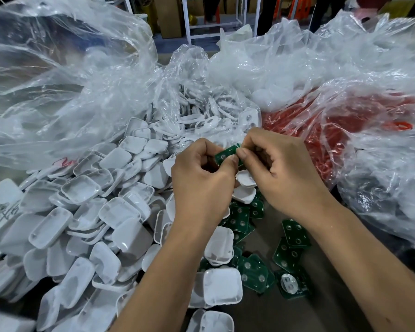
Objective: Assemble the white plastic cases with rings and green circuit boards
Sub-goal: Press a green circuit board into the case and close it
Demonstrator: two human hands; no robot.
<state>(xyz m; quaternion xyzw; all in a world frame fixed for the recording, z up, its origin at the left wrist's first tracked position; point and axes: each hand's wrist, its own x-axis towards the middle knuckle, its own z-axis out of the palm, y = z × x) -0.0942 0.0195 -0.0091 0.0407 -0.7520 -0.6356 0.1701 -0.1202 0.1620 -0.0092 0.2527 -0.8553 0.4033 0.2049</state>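
My left hand (203,173) and my right hand (277,164) meet at the middle of the view, both pinching one green circuit board (225,155) between thumbs and fingers. A white plastic case (246,179) sits just under the hands; whether either hand holds it is hidden. A large heap of white cases (86,219) spreads over the left. White rings (201,116) lie in an open clear bag behind the hands. Loose green boards (290,250) are scattered on the table below my right wrist.
Crumpled clear plastic bags (58,80) rise at the back left and right. One bag at the right holds red parts (321,130). A white metal frame (216,17) and cardboard boxes stand on the floor beyond the table. A bare brown table patch (326,295) shows beside my right forearm.
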